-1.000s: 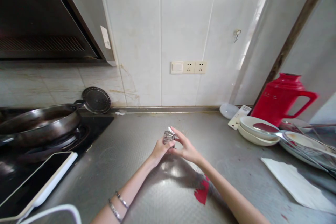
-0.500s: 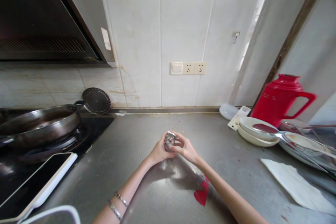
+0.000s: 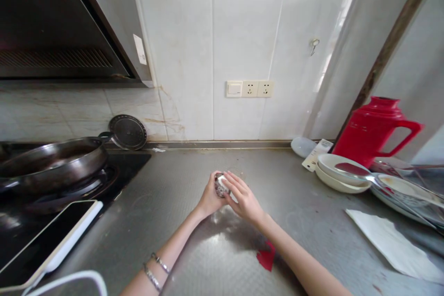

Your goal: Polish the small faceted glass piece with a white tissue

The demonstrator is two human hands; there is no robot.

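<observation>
One glassy object [image 3: 219,188] we grip between curled left hand [image 3: 210,200] and half-closed right hand [image 3: 246,202], short of counter's back edge [image 3: 201,150].

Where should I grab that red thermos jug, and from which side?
Probably by the handle, from the right: its open loop juts out that way from the red thermos jug. The stacked bowls sit close in front, so a front approach looks tighter.
</observation>
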